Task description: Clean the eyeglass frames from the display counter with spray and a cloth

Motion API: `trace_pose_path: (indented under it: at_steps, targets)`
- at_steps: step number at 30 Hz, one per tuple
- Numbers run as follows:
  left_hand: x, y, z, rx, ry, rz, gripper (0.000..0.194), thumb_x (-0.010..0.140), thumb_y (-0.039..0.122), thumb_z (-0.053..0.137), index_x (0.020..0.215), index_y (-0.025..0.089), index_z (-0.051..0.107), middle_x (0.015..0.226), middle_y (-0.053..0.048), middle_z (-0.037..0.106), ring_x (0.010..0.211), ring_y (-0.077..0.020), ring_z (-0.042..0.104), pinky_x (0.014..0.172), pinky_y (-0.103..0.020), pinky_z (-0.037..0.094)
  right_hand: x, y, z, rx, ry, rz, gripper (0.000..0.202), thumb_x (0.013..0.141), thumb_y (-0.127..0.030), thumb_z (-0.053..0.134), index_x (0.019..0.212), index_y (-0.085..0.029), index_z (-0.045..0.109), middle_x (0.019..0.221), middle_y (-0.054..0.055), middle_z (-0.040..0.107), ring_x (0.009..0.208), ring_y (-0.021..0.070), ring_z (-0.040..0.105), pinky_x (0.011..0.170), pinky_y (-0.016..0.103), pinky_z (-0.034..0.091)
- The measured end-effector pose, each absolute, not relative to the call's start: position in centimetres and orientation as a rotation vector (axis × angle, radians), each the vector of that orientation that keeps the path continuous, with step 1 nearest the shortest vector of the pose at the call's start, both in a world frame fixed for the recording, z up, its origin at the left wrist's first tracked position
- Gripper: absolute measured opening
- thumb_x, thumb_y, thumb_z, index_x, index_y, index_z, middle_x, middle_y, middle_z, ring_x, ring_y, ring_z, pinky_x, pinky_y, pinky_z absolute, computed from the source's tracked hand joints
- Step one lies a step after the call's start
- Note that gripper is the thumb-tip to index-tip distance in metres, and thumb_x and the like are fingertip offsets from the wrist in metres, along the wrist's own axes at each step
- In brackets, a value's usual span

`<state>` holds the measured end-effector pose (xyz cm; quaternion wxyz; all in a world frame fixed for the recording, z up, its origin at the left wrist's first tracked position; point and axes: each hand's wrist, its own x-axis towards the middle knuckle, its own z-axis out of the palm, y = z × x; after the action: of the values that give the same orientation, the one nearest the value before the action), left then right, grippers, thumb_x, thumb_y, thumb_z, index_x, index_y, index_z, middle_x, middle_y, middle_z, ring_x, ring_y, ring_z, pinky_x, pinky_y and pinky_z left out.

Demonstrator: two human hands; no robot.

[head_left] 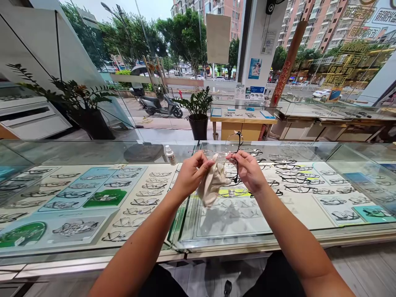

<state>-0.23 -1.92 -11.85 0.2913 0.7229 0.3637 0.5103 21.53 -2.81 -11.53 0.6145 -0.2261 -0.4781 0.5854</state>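
Note:
Above the glass counter, my left hand (192,175) pinches a crumpled beige cloth (213,185) that hangs down below its fingers. My right hand (250,170) is beside it, its fingers closed on a pair of dark-framed eyeglasses (238,140). The glasses are turned on end, one round lens rim above the fingertips and dark parts reaching below them. The cloth is close to the lower part of the glasses; whether they touch is hard to tell.
A small white bottle (170,155) stands on the glass counter (148,149), left of the hands. Rows of eyeglasses (148,201) lie inside the case. Beyond it are a potted plant (198,119) and a display table (244,117).

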Motion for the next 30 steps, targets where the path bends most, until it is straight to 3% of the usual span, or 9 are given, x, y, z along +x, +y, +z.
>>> trace_pose_path:
  at_steps: [6,16,24,30]
  targets:
    - [-0.5,-2.5,-11.3,2.129,1.057,1.334,0.044,0.103,0.055,0.061,0.076,0.021,0.051,0.067,0.002,0.054,0.061,-0.0142,0.047,0.061,-0.029,0.033,20.9,-3.6,-11.1,-0.541,-1.130,1.387,0.030,0.075,-0.051,0.094,0.081,-0.026,0.080,0.090,0.001,0.080,0.096,0.0207,0.067,0.106,0.035,0.045]
    - [0.4,-3.6,-10.6,2.098,1.050,1.584,0.044,0.105,0.048,0.060,0.072,0.022,0.046,0.059,0.006,0.041,0.053,-0.0119,0.037,0.052,-0.027,0.029,19.7,-4.0,-12.1,-0.530,-1.132,1.442,0.031,0.076,-0.050,0.095,0.080,-0.025,0.077,0.090,0.001,0.081,0.101,0.0214,0.072,0.107,0.037,0.047]
    - [0.5,-3.5,-11.2,2.043,0.996,1.649,0.044,0.105,0.054,0.061,0.076,0.023,0.049,0.063,0.002,0.052,0.054,-0.0134,0.046,0.054,-0.028,0.036,19.3,-3.9,-12.3,-0.581,-1.054,1.493,0.037,0.070,-0.052,0.099,0.078,-0.023,0.078,0.088,0.002,0.080,0.081,0.0146,0.066,0.080,0.026,0.052]
    - [0.3,-3.3,-11.5,1.913,1.000,1.659,0.048,0.101,0.062,0.063,0.076,0.023,0.050,0.065,0.000,0.056,0.057,-0.0157,0.050,0.057,-0.029,0.041,19.3,-3.6,-12.2,-0.644,-1.017,1.466,0.041,0.064,-0.053,0.101,0.076,-0.022,0.076,0.088,0.002,0.079,0.081,0.0152,0.065,0.080,0.027,0.052]
